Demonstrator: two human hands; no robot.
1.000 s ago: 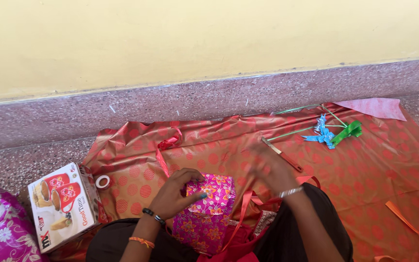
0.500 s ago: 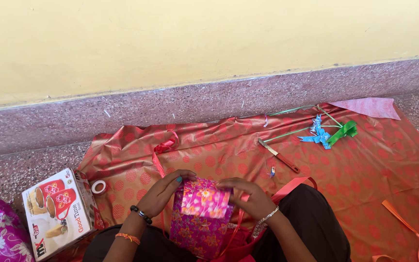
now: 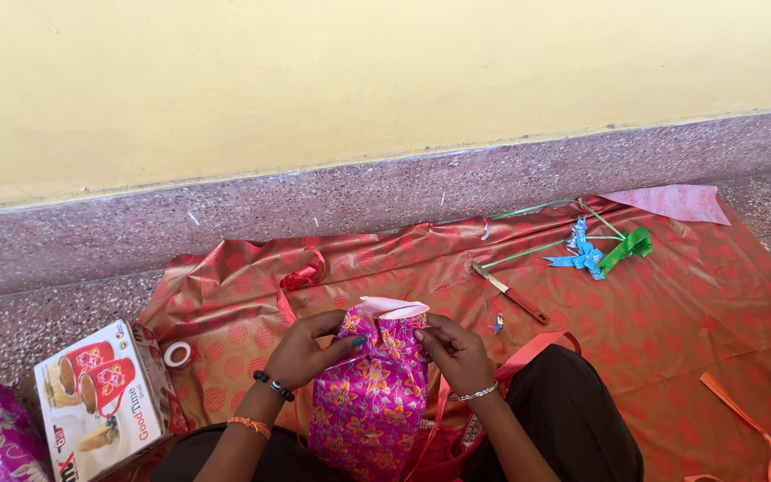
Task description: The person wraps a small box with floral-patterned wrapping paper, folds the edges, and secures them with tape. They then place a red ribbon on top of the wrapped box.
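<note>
A box wrapped in pink floral paper (image 3: 369, 393) stands on my lap, its far end flap raised and showing a pale underside. My left hand (image 3: 312, 346) grips the left corner of that end. My right hand (image 3: 455, 350) pinches the paper at the right corner. Both hands touch the wrapping and fold it inward at the top. A red ribbon (image 3: 528, 350) trails out from under the box to the right.
A red dotted wrapping sheet (image 3: 671, 295) covers the floor. On it lie a red-handled knife (image 3: 510, 293), blue and green ribbon bows (image 3: 601, 250) and a red ribbon bow (image 3: 302, 275). A tape roll (image 3: 178, 354) and a printed mug carton (image 3: 100, 397) sit at the left.
My right hand came back from near the knife to the box. Both hands then lifted the end flap and began pressing its corners inward. The view shifted slightly.
</note>
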